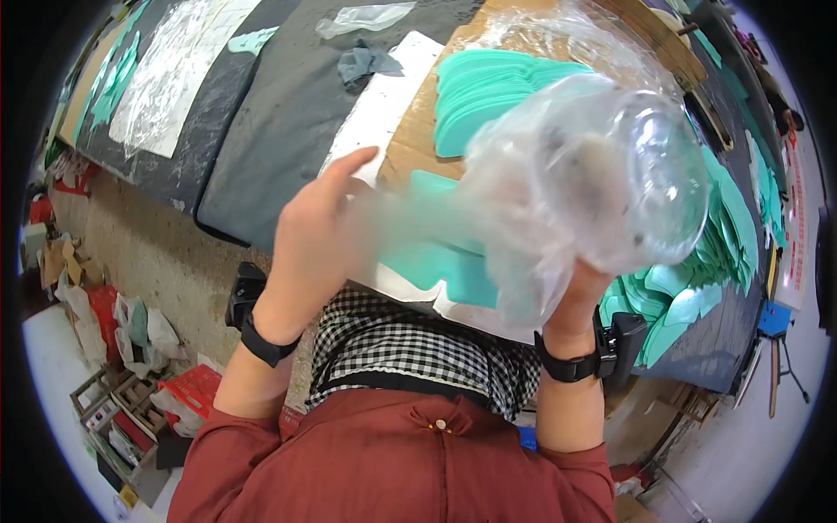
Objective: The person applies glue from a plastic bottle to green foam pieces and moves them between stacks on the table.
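Observation:
My right hand (586,292) is closed on a clear plastic bag (514,183). A rounded, shiny, transparent plastic container (667,174) shows at the bag's far right end; its exact kind cannot be made out. Through the film only part of my fingers can be seen. My left hand (316,231) is raised to the left of the bag, one finger stretched out and the others smeared by motion. A pale green blur lies between that hand and the bag. Beneath both are flat mint-green cut pieces (471,283) at the table's near edge.
A stack of mint-green pieces (497,87) lies on brown cardboard (414,148) behind the bag. More green pieces (667,305) are heaped on the right. A grey cloth (366,63) rests on the dark table cover (279,122). Crates and bags stand on the floor at left.

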Available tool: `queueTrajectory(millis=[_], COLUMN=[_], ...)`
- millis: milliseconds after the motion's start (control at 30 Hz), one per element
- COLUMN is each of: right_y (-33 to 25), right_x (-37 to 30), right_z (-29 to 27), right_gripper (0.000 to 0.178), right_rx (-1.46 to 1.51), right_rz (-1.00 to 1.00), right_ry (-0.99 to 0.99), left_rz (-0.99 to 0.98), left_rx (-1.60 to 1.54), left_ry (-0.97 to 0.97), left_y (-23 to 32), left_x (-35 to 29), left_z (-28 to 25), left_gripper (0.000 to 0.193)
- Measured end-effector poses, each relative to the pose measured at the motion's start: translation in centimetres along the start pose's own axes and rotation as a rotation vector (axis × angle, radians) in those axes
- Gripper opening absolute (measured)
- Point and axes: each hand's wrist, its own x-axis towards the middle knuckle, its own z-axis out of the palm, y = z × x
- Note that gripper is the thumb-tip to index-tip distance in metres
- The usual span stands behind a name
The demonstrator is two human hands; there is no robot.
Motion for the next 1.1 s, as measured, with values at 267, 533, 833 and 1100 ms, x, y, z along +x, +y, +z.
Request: queueTrajectory(millis=[267,533,833,1100], right_y=[-5.6,5.7,2.1,-5.7], right_x=[5.5,-6.5,-4.1,4.5], right_z=[0.3,-4.9,-4.6,-0.8], right_gripper=[0.058,0.073,0.06,0.047], right_rx=[0.818,0.38,0.403,0.904], right_rz=[-0.051,0.49,0.416,0.218], right_ry=[0.058,0.223,0.29,0.211], left_rz=[0.224,0.148,0.198,0.223], left_rx=[0.114,0.165,0.204,0.238], left_ry=[0.124,-0.092,-0.105,0.003], left_y=[-2.0,-1.8,-1.2,-1.2], left_x=[-0.5,-0.8,-0.3,0.1], left_z=[-2.8,-1.1,0.1,-1.4], left_gripper=[0.041,0.019,0.019,0.026])
